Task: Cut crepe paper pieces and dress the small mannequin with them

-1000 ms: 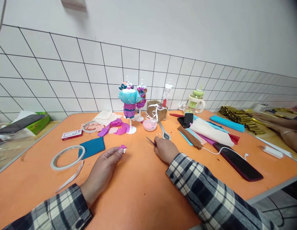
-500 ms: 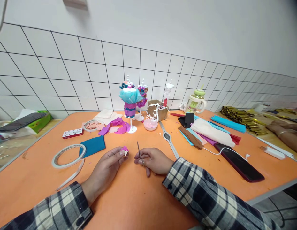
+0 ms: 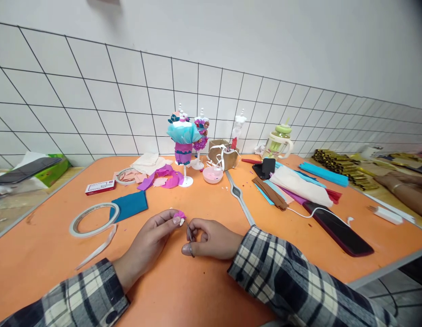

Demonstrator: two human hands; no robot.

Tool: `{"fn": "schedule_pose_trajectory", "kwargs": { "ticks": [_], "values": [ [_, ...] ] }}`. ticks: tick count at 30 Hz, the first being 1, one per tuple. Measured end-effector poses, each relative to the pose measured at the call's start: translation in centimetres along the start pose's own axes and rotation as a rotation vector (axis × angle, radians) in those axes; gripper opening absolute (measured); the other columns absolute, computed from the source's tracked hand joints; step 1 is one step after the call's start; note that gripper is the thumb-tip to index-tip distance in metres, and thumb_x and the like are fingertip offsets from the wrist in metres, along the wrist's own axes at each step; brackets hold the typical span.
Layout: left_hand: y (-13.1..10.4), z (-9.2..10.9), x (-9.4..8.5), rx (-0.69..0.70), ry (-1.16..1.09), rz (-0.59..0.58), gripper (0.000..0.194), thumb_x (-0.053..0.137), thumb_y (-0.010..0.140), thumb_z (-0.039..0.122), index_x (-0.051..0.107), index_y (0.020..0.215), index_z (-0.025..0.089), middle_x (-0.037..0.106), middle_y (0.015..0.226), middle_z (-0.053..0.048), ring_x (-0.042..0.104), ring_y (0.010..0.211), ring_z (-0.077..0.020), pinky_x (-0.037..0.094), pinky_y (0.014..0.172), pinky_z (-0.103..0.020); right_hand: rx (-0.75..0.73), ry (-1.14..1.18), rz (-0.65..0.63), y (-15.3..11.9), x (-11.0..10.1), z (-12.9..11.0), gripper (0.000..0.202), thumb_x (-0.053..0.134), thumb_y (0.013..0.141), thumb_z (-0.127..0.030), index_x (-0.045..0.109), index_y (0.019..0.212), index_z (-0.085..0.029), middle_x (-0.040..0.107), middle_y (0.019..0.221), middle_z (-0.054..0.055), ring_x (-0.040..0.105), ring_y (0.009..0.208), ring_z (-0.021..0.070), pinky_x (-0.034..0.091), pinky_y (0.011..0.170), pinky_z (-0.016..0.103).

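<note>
My left hand (image 3: 151, 238) pinches a small piece of magenta crepe paper (image 3: 180, 215), gathered like a little flower with a white bit at its base. Close beside it, my right hand (image 3: 213, 238) has its thumb in a loop of small scissors (image 3: 191, 250). Their blade tips come near the magenta piece; whether they touch it I cannot tell. Left of my left hand lie a folded teal paper (image 3: 132, 206), a roll of white tape (image 3: 75, 225) and a loose white strip (image 3: 100, 246).
Small dress forms, one in a turquoise and purple dress (image 3: 184, 134), stand at the back near a pink bowl (image 3: 213, 175) and a brown box (image 3: 219, 156). Paper strips (image 3: 301, 186), a dark phone (image 3: 340, 229) and a lidded jug (image 3: 278, 143) are rightward. Another person's hand (image 3: 395, 184) is far right.
My right hand has turned and moved left, bringing the scissors from upright to close by the magenta piece. My left hand keeps its pinch. The view has shifted slightly.
</note>
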State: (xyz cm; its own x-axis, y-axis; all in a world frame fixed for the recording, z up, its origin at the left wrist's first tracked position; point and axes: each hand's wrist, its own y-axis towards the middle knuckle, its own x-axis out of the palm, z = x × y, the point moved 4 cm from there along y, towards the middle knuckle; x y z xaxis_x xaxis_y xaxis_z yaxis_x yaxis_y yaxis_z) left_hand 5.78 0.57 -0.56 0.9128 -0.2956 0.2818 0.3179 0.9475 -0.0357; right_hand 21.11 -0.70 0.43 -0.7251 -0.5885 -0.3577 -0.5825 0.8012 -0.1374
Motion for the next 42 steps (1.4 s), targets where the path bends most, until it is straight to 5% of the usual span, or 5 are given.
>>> {"fn": "schedule_pose_trajectory", "kwargs": {
  "ticks": [28,42],
  "values": [
    [0.2,0.9,-0.3,0.106,0.373,0.113,0.017,0.070,0.074,0.037,0.070,0.077,0.020,0.067,0.081,-0.005,0.059,0.083,-0.0239,0.045,0.078,-0.031,-0.072,-0.009,0.017,0.3,-0.2,0.5,0.032,0.070,0.075,-0.046,0.055,0.073,-0.017,0.054,0.068,-0.005,0.045,0.063,0.0088,0.035,0.058,0.021],
    [0.4,0.5,-0.8,0.111,0.366,0.082,0.014,0.068,0.078,0.035,0.069,0.080,0.021,0.065,0.082,-0.003,0.056,0.084,-0.0215,0.043,0.079,-0.030,0.054,0.176,-0.055,0.3,0.2,1.3,0.036,0.072,0.071,-0.048,0.055,0.079,-0.018,0.048,0.064,-0.005,0.044,0.052,0.0071,0.041,0.039,0.016]
  ]
}}
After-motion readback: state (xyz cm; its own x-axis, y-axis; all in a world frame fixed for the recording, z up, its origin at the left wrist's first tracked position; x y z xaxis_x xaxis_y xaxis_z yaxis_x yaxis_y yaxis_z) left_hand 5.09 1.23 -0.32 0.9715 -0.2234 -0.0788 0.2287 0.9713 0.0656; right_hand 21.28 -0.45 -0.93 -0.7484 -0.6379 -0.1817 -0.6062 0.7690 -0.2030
